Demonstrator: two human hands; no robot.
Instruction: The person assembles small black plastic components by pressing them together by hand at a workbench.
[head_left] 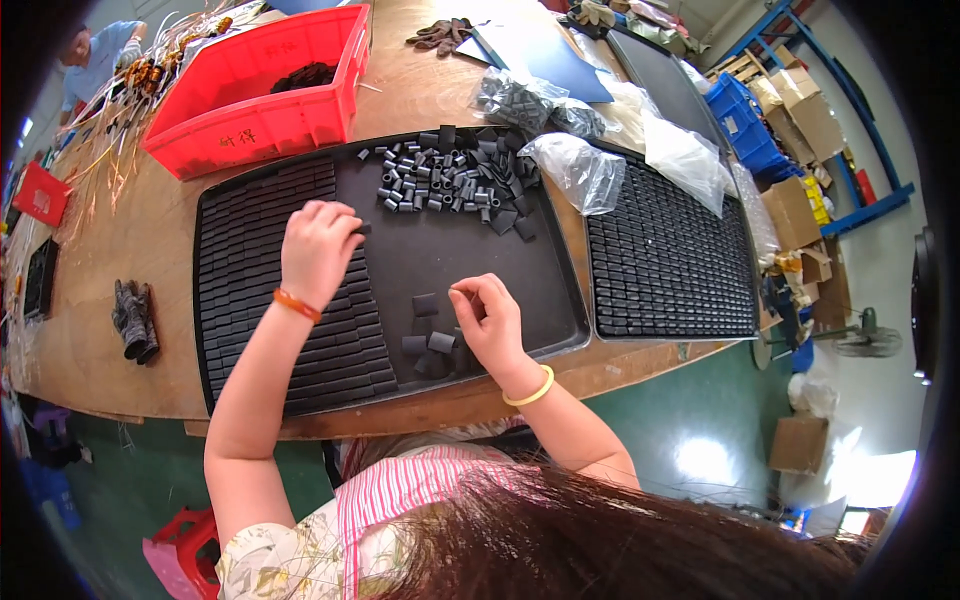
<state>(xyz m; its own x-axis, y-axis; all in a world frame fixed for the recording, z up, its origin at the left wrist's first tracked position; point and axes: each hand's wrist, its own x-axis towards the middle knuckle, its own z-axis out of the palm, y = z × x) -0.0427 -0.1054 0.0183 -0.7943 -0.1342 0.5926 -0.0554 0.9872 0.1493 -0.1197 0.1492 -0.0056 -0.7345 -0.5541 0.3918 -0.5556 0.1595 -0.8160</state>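
Observation:
A large black tray (470, 258) lies in front of me. Rows of flat black pieces (265, 290) fill its left part, laid edge to edge. Over the right border of these rows, my left hand (318, 252) is closed, with a small black piece (362, 229) at its fingertips. My right hand (488, 318) hovers above the tray with thumb and fingers pinched; anything between them is too small to make out. Beside it lie several loose black pieces (440, 342), some flat, some curved. Short black tubes (415, 178) and flat pieces (500, 165) are heaped at the tray's far side.
A second tray (670, 255) of tightly packed black pieces stands on the right, partly under clear plastic bags (580, 170). Behind the left rows is a red bin (260, 95). Dark gloves (135, 320) lie at the left. Another person (95, 60) is at the far left.

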